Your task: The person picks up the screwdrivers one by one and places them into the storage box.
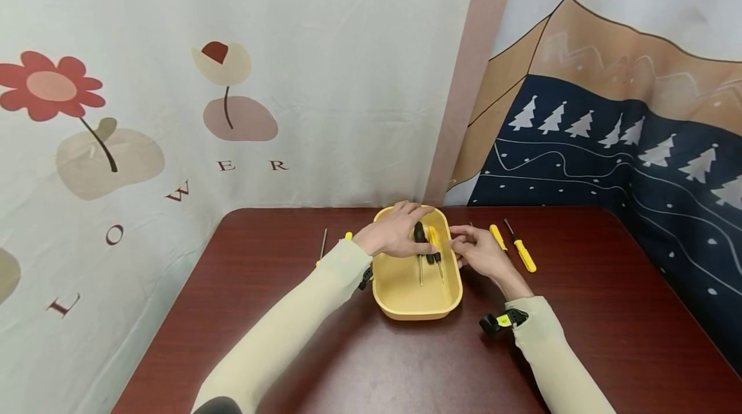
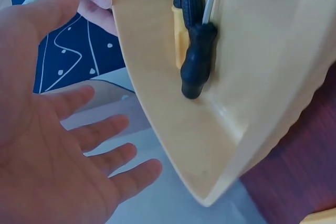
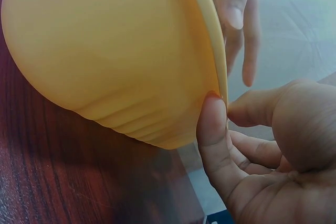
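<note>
A yellow tray (image 1: 406, 301) holds several screwdrivers, one with a black handle (image 2: 198, 59) and another with a yellow handle (image 2: 181, 38). The left hand (image 1: 397, 232) is over the tray's far left part, fingers spread and relaxed; in the left wrist view the hand (image 2: 68, 124) grips nothing. At the tray's right edge, the right hand (image 1: 484, 254) pinches the rim between thumb and finger, as the right wrist view shows of that hand (image 3: 262, 156) and the tray wall (image 3: 115, 51).
On the dark red table (image 1: 278, 311), a yellow-handled screwdriver (image 1: 524, 256) and another yellow handle (image 1: 497, 237) lie right of the tray. Left of it, behind the left forearm, are a metal shaft (image 1: 323, 245) and a yellow tip (image 1: 348, 235). Printed curtains (image 1: 348, 79) hang behind.
</note>
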A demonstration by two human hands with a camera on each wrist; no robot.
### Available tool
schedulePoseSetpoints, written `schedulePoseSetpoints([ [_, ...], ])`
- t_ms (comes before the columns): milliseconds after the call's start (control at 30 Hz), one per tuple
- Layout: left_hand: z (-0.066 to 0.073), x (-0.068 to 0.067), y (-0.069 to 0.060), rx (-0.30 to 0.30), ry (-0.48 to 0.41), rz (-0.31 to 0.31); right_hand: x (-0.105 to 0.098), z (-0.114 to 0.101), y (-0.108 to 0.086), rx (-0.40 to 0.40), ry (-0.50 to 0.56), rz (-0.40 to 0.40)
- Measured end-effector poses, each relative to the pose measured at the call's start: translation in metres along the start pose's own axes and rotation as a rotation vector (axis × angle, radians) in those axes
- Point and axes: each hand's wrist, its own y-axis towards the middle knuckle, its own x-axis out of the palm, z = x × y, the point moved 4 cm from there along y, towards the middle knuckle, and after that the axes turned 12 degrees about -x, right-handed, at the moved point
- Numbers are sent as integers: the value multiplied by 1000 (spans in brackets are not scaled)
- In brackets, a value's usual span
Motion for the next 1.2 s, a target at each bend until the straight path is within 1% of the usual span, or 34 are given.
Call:
schedulePoseSetpoints([
  [133,-2,-6,-5,22,26,37,0,1,0,-2,9,-2],
  [267,-7,-10,-10,25,33,81,1,2,1,-5,24,-1],
  [467,-18,-11,-17,-7,14,142,1,2,2,-6,20,10],
  [667,-27,-8,-23,-35,-6,175,2,2,1,-10,25,17],
  [833,-34,-5,-25,-72,-45,201,2,2,1,-9,19,18],
  [1033,-45,-1,-29,-148,-96,220,2,2,0,-4,22,12],
  [1200,-54,1,-35,-199,-169,245,2,2,1,-7,16,7],
])
